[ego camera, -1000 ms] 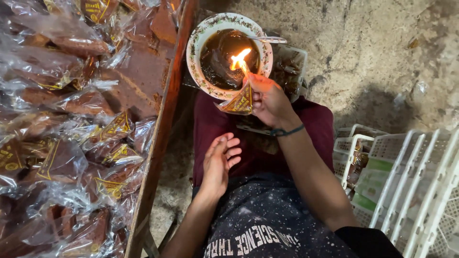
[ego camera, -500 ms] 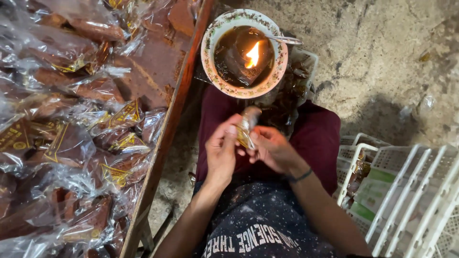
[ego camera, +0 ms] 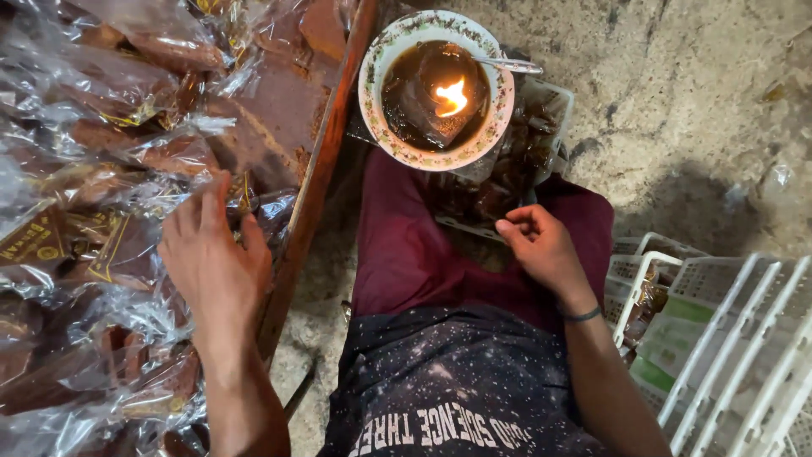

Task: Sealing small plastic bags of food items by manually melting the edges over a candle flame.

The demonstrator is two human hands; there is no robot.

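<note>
Ground in the upper right of the frame is rough, sandy grey concrete (ego camera: pixel 677 93), patchy and unswept, lit unevenly with a dark shadow at right of centre. Wooden tray (ego camera: pixel 317 182) fills the left half, its reddish-brown edge running diagonally from top centre down to the lower left; it is heaped with clear plastic packets (ego camera: pixel 93 161) of dark brown pieces, some carrying gold-and-dark triangular labels. Left hand (ego camera: pixel 216 262) sits at centre left over that heap, palm down, fingers spread and slightly curled, tips touching or just above the crinkled plastic; cannot tell whether it grips a packet. Right hand (ego camera: pixel 541 245) rests at centre right over the maroon cloth (ego camera: pixel 406 254) on the lap, fingers curled inward with thumb and forefinger pressed together; whether anything is pinched between them cannot be told. A dark band circles that wrist. Patterned-rim bowl (ego camera: pixel 376 76) stands at top centre, just beside the tray edge, holding dark liquid with a small flame (ego camera: pixel 452 97) burning at its middle; a metal spoon (ego camera: pixel 507 63) lies across its right rim. Under and right of the bowl, a clear container (ego camera: pixel 516 169) holds more brown pieces. White plastic crates (ego camera: pixel 727 338) stand at lower right, near the right forearm.
</note>
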